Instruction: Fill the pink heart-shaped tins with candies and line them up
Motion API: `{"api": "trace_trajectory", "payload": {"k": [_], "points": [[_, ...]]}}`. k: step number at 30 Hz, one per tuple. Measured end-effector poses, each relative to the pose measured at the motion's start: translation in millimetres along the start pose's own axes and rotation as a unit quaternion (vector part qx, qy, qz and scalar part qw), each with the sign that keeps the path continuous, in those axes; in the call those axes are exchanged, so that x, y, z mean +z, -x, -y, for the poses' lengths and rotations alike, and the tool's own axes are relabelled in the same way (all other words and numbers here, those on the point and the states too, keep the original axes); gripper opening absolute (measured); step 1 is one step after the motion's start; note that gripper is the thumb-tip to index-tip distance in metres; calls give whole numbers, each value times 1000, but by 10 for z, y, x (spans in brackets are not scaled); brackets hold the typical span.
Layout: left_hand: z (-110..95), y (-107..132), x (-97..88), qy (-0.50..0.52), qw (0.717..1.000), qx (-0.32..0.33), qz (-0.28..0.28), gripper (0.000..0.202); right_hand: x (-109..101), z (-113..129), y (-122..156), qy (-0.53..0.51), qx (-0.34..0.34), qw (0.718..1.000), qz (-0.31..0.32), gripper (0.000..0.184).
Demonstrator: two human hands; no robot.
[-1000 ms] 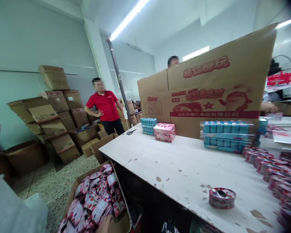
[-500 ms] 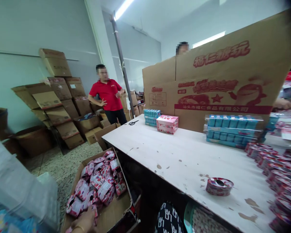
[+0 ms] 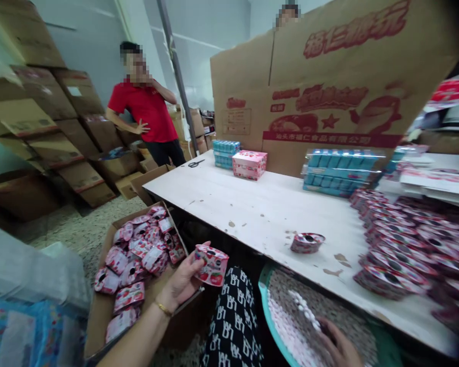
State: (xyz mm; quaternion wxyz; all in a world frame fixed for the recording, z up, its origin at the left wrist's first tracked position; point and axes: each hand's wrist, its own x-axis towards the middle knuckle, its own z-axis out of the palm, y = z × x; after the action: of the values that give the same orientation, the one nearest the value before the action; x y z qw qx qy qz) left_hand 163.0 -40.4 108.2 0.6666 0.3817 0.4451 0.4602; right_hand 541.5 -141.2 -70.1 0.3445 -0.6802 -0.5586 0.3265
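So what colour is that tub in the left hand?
The tub is pink with strawberries; head view.

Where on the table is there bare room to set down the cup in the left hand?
The held cup fits best on the bare table stretch bordered by the pink box, blue packs and lone cup. The end by the scissors is free too. The right side is crowded with rows of cups.

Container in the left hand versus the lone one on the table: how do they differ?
The held container is gripped in the left hand; the lone container rests untouched on the table. The held container tilts; the lone container sits flat, hole upward. Both carry pink strawberry print.
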Motion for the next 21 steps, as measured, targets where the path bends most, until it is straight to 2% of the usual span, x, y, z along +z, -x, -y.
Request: {"api": "trace_trajectory", "payload": {"k": [2, 5, 9, 11, 13, 16, 18, 21], "points": [[240, -122, 416, 36, 998, -8, 47, 52, -136, 143, 25, 3, -6, 1000, -3, 37], [590, -296, 845, 47, 995, -16, 83, 52, -406, 412, 82, 16, -13, 1000, 1, 36], [1041, -470, 1189, 66, 988, -122, 63, 41, -772, 715, 163, 55, -20, 998, 21, 32], [1242, -495, 1303, 68, 985, -144, 59, 39, -901, 807, 202, 68, -17, 997, 25, 33], [1402, -483, 1385, 39, 990, -117, 75, 43, -985, 869, 230, 86, -14, 996, 30, 34], [1552, -453, 1465, -61, 990, -37, 124, 48, -1053, 952, 241, 148, -11, 987, 60, 34], [1604, -447, 1505, -146, 977, 24, 153, 43, -1073, 1033, 230, 222, -11, 971, 88, 34], [1654, -449, 1562, -246, 946, 96, 187, 34, -1057, 1211, 204, 349, -15, 930, 113, 31]]}}
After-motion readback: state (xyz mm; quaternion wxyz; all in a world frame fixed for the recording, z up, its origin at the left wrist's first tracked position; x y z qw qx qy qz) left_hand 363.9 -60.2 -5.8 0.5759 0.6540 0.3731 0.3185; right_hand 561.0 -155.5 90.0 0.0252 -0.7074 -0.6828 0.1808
